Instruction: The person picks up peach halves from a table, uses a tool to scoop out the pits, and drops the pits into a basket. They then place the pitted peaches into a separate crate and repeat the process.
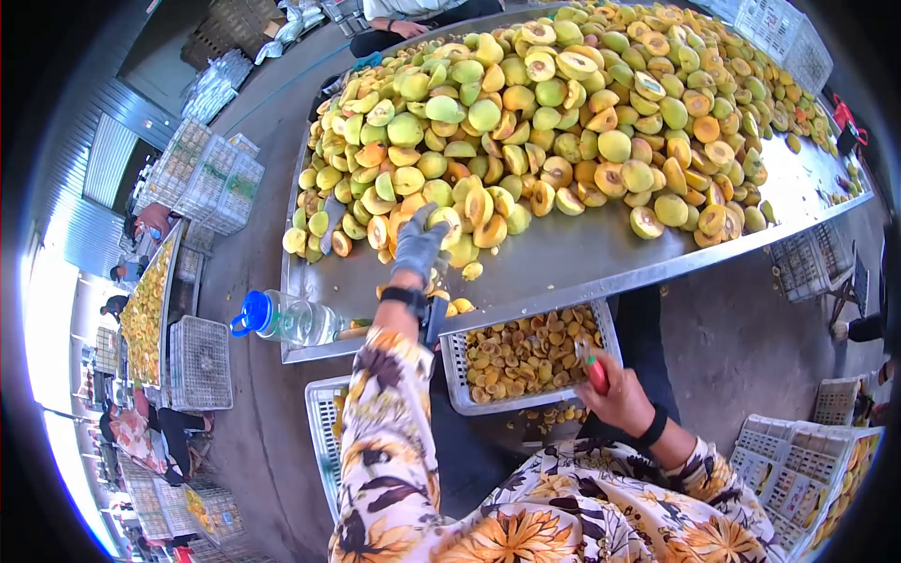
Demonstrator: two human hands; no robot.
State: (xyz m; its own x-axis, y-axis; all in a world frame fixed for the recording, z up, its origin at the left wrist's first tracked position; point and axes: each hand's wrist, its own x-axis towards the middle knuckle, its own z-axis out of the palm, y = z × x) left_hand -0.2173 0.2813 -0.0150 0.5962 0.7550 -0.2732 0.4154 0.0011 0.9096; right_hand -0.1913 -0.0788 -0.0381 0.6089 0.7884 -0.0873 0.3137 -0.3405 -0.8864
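A water bottle (291, 319) lies at the table's (563, 255) near-left corner. The gloved left hand (419, 242) lies over a yellow fruit (450, 223) at the pile's near edge; its grip is unclear. The right hand (619, 399) clasps a red-handled tool (596, 372) above the crate (458, 375).

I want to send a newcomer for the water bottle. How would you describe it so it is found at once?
Find the long metal table heaped with halved fruit. At its near left corner, a clear bottle lies on its side. Only it has a bright blue cap.
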